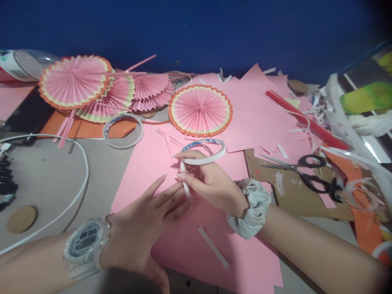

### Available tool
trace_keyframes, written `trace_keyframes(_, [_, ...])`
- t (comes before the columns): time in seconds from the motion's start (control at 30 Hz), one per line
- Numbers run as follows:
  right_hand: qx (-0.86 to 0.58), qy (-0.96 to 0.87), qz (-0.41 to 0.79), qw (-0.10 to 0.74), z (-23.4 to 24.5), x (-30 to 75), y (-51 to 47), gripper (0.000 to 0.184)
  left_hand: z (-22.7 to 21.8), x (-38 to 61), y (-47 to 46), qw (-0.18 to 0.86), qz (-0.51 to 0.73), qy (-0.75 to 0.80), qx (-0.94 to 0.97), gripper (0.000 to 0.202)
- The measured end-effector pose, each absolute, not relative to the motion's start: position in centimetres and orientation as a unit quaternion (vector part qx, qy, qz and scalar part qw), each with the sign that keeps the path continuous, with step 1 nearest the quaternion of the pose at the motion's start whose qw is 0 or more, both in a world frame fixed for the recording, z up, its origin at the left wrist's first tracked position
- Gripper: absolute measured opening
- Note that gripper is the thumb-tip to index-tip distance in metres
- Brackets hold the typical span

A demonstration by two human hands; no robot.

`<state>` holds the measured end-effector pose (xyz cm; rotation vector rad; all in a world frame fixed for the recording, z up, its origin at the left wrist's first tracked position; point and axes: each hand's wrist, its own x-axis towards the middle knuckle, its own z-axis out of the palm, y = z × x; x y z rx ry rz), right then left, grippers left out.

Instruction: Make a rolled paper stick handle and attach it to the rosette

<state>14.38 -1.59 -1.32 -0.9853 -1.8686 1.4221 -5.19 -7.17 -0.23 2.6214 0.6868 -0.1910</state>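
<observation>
Right hand [211, 181] is gripping the tape roll [216, 156]; left hand [142, 226] is lying open, holding nothing visible. I'm risking the tape end [186, 189] sticking to pink paper [259, 263] if it's sagging.

White cable [87, 167] curves — cardboard disc [21, 219] beside it.

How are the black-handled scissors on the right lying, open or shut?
Open: on the black-handled scissors, the two blades spread apart from the pivot, with a visible gap between their tips.
</observation>
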Motion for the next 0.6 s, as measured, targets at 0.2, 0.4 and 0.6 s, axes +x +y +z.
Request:
trace_keyframes(0.2, [-0.366,-0.699,0.541,0.291,-1.26,14.37,-1.59,0.032,-0.18,-4.99,-7.13,0.215,-0.072,0.252,0.941,0.109])
trace_keyframes(0.4, [-0.363,-0.699,0.546,0.287,-1.18,14.37,-1.66,0.032,-0.75,-5.2,-7.3,0.19,-0.042,0.249,0.949,0.109])
trace_keyframes(0.6, [-0.364,-0.709,0.528,0.295,-1.06,14.39,-1.77,0.033,-0.37,-5.04,-7.11,0.205,-0.063,0.249,0.944,0.106])
